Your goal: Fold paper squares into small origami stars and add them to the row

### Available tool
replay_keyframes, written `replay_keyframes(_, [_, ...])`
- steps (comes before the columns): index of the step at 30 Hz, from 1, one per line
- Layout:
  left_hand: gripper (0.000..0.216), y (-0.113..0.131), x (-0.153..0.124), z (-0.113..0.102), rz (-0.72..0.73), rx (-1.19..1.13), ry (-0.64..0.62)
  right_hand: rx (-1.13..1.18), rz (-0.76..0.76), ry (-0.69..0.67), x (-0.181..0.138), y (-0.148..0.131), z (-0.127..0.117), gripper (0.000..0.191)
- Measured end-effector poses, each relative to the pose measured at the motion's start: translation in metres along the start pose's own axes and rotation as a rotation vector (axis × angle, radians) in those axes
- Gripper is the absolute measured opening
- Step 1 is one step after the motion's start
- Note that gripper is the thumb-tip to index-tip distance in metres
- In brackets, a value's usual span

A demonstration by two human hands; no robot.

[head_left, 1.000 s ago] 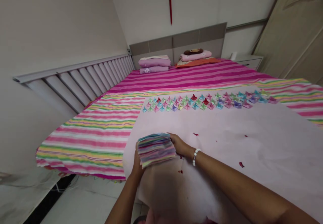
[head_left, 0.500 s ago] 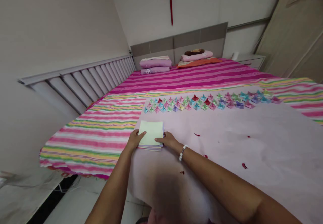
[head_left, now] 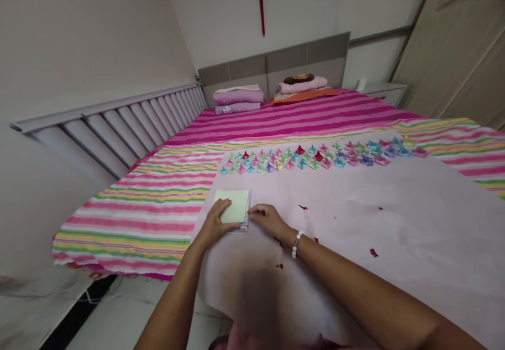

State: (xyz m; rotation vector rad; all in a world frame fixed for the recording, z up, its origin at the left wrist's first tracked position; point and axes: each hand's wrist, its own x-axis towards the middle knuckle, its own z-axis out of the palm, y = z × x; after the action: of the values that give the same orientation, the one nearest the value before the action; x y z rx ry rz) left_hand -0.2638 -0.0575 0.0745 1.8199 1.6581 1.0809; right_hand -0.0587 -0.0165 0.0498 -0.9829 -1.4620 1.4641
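Observation:
A stack of square paper sheets (head_left: pixel 239 206), pale green on top with several colours beneath, lies near the left side of the pale sheet on the bed. My left hand (head_left: pixel 216 222) holds it at its near left corner, fingers over the top and thumb along the front edge. At its right edge my right hand (head_left: pixel 268 218), with a white bead bracelet (head_left: pixel 297 243) on the wrist, pinches the paper edges; how many sheets are between the fingertips I cannot tell. Beyond the stack, folded paper pieces (head_left: pixel 300 151) in many colours stand in rows.
The pale sheet (head_left: pixel 355 192) covers part of the striped bed (head_left: pixel 130 208). Small red scraps (head_left: pixel 373 253) are scattered on it. Folded bedding (head_left: pixel 239 97) lies by the headboard (head_left: pixel 307 58). A metal railing (head_left: pixel 118 113) runs along the left.
My left hand has shifted from the stack's left edge to over its near corner. My right thumb has come off the top sheet, and the fingertips now pinch at the right edge.

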Motion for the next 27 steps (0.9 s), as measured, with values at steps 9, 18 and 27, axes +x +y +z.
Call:
replay_keyframes(9, [0.065,-0.014,-0.004,0.009,-0.043,0.006,0.002,-0.015,-0.033,-0.010,0.000,0.011,0.009,0.011])
replay_keyframes(18, [0.061,-0.017,-0.005,0.008,-0.038,-0.009,-0.008,-0.037,-0.081,-0.003,0.003,0.013,0.011,0.012])
replay_keyframes(27, [0.062,-0.020,-0.007,0.010,-0.046,-0.042,-0.002,-0.060,-0.108,-0.005,0.005,0.012,0.012,0.015])
